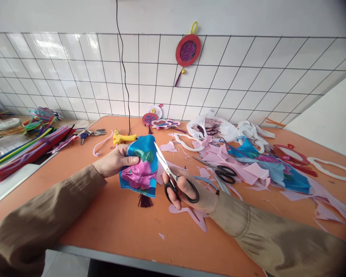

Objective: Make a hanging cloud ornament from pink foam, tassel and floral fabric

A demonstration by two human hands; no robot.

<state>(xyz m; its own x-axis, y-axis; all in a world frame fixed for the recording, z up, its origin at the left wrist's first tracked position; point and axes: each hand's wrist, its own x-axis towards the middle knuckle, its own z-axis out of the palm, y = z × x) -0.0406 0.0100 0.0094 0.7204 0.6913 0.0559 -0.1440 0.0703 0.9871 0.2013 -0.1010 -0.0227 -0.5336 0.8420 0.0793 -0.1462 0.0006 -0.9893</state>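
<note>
Between the thumb and fingers of my left hand (117, 161) is a piece of blue satin fabric (138, 150) printed with a pink flower and green leaves. A dark tassel (145, 201) shows below the fabric's lower edge; what it hangs from is hidden. My right hand (190, 190) has its fingers through the black handles of a pair of scissors (165, 163). The blades point up and left, with their tips close to the fabric's right edge; I cannot tell whether they touch it. Pink scraps (190, 215) lie on the table under my right hand.
A yellow glue gun (123, 137) lies behind my left hand, with keys (92, 132) to its left. A second pair of scissors (225, 174) rests among pink scraps on the right. Pipe cleaners (31, 154) are bundled at left. A red round ornament (188, 50) hangs on the tiled wall.
</note>
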